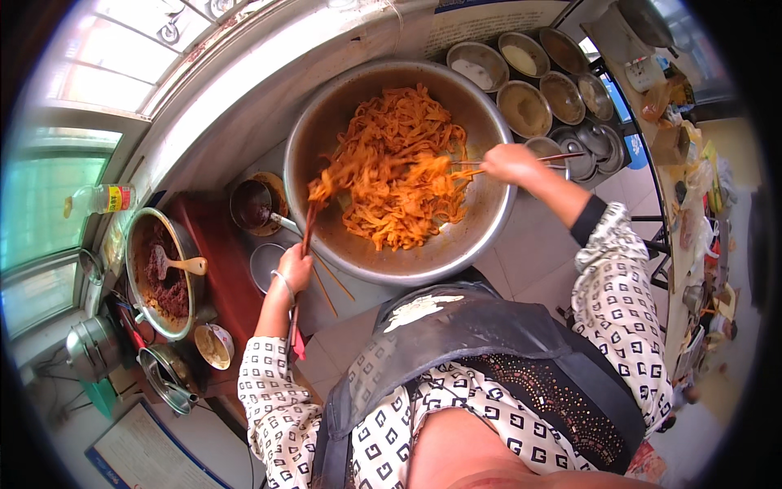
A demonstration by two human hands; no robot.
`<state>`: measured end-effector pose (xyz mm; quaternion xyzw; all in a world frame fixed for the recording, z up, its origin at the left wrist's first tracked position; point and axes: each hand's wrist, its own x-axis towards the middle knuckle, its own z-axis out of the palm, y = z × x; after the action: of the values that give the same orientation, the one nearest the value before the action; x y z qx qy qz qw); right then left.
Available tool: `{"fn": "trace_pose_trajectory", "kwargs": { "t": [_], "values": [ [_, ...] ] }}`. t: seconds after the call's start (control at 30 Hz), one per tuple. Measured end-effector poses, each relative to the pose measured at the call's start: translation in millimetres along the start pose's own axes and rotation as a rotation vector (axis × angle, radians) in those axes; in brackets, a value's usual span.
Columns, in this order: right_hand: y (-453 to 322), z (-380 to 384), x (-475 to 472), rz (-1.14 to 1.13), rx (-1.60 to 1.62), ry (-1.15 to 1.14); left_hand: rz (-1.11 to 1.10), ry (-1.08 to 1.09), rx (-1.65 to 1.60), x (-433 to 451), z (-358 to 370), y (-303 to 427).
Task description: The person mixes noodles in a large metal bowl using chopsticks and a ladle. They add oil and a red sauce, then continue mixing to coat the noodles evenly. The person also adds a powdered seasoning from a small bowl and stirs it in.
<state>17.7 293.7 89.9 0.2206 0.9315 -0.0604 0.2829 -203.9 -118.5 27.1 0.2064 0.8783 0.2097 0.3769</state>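
A large, wide stainless steel basin point(391, 272) holds a heap of orange-red, sauce-coated strips of food point(397, 165), like broad noodles or tofu skin. At the basin's left rim, my left hand point(296, 269), with a bangle on the wrist, grips reddish-brown chopsticks point(310, 227). Their tips are in a lifted clump of strips at the heap's left side. My right hand point(508, 164), slightly blurred, is over the right rim. It is closed around chopsticks point(561, 157) whose tips reach into the strips on the right; their exact number cannot be told.
Several metal bowls point(523, 109) of powders or seasonings stand beyond the basin's right side. At left are a ladle point(284, 223) in a pot, a grey bowl point(264, 264), two thin sticks point(324, 284), and a pot point(190, 305) of dark red paste with a wooden-handled spoon point(186, 264).
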Motion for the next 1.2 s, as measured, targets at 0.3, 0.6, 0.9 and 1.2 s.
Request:
{"fn": "trace_pose_trajectory", "kwargs": {
  "t": [0.3, 0.6, 0.9, 1.2],
  "values": [
    [14.7, 35.4, 156.4, 0.047, 0.265, 0.116, 0.191, 0.003, -0.017, 168.6, 56.9, 88.3],
    [5.1, 43.1, 63.7, -0.071, 0.461, 0.270, 0.161, -0.215, -0.862, 24.6, 23.3, 80.6],
    [-12.4, 45.3, 58.8, 0.085, 0.394, 0.180, -0.060, -0.287, -0.896, -1.8, 6.6, 78.5],
    [40.7, -19.5, 20.4, 0.114, -0.024, -0.065, -0.027, -0.181, 0.158, 29.3, -2.0, 5.4]
  ]
}}
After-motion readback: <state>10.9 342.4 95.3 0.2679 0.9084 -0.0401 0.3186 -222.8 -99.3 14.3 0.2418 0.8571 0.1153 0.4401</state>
